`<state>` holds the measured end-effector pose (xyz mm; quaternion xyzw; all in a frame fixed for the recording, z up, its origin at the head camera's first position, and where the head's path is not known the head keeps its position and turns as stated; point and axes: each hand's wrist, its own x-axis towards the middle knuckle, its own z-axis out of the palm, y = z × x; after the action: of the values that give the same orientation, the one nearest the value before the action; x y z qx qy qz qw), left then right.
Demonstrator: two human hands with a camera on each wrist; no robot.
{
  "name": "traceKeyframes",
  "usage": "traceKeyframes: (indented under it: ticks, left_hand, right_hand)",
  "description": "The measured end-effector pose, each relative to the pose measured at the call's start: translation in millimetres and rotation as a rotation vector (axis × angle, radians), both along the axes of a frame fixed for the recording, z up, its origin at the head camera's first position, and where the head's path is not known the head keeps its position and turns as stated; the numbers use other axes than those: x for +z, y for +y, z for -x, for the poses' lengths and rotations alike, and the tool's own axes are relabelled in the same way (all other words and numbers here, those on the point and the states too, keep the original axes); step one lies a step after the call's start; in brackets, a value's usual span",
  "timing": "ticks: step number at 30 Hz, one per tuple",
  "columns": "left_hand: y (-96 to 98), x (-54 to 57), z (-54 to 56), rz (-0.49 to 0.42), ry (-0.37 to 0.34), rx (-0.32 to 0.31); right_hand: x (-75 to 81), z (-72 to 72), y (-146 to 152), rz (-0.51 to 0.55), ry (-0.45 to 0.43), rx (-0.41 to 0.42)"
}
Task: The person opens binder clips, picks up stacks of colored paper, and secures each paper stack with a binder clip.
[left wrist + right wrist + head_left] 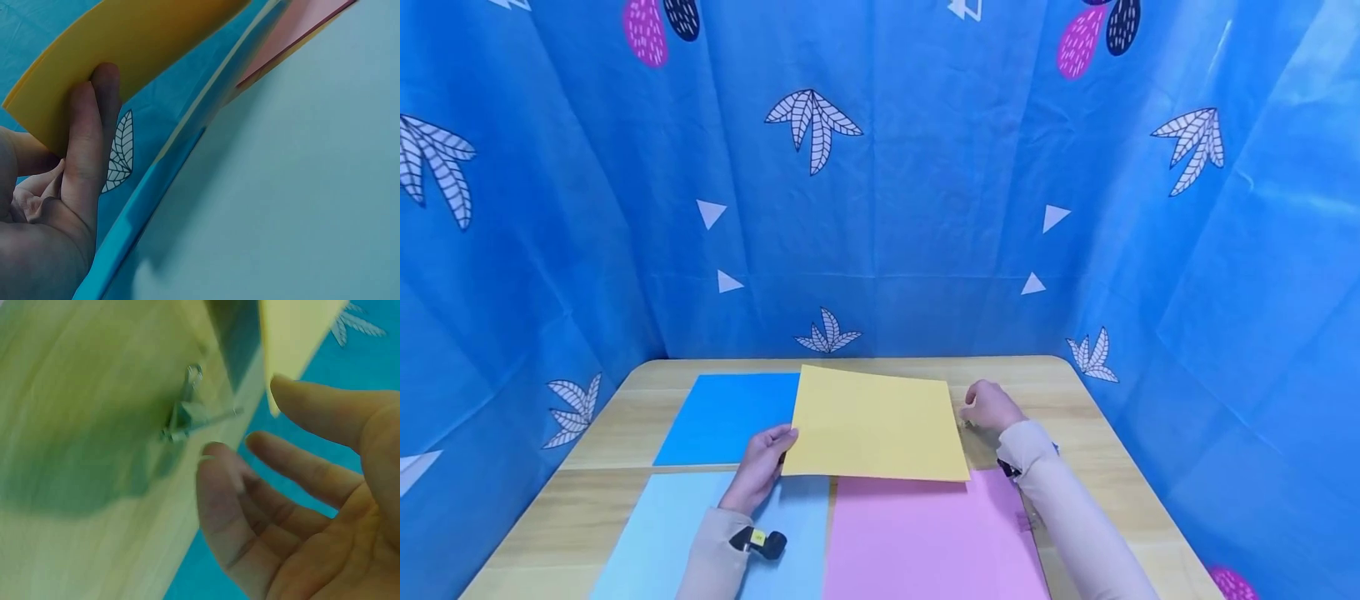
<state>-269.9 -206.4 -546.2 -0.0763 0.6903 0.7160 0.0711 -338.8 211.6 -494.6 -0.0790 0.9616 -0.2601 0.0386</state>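
A yellow sheet of paper (880, 425), raised above the table, bows slightly in the left wrist view. My left hand (763, 462) pinches its lower left edge, thumb on top and fingers (84, 134) underneath. Beyond the sheet's right edge is my right hand (992, 406), fingers loosely bent with nothing between them. In the right wrist view the right thumb (325, 409) is close to the yellow edge. A small metal piece with wire arms (187, 422), like a binder clip, lies on the tabletop near the right fingertips.
On the wooden table (602, 492) lie a blue sheet (722, 417) at back left, a light blue sheet (662, 525) in front of it, and a pink sheet (925, 542) at front right. A blue patterned curtain (940, 208) surrounds the table's back and sides.
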Motion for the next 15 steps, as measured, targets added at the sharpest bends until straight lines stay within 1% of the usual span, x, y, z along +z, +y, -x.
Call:
traceKeyframes:
  ticks: [2, 5, 8, 10, 12, 13, 15]
  left_hand:
    - [-0.2, -0.5, -0.4, 0.004, -0.003, 0.006]
    - [-0.9, -1.2, -1.6, 0.007, 0.000, 0.013]
    - [-0.8, -1.1, -2.4, 0.000, 0.001, 0.021]
    - [-0.3, -1.1, -2.8, -0.001, 0.001, 0.023]
    - [0.7, -1.3, -2.9, -0.006, 0.001, 0.027]
    - [1.1, -1.4, -2.8, -0.005, 0.001, 0.026]
    - [1.8, -1.8, -2.6, -0.001, 0.004, 0.027]
  right_hand:
    - [-5.4, -1.5, -4, -0.047, -0.006, -0.008]
    - [-14.6, -1.8, -8, -0.092, 0.022, -0.013]
    - [-19.1, -2.9, -8, -0.080, 0.048, -0.020]
    - [-20.3, -4.4, -6, -0.048, 0.060, -0.032]
    - [-21.2, -6.8, -3, 0.007, 0.068, -0.050]
    - [-22.2, -7.6, -1, 0.039, 0.073, -0.057]
    - [-24.7, -9.3, 4, 0.137, 0.062, -0.079]
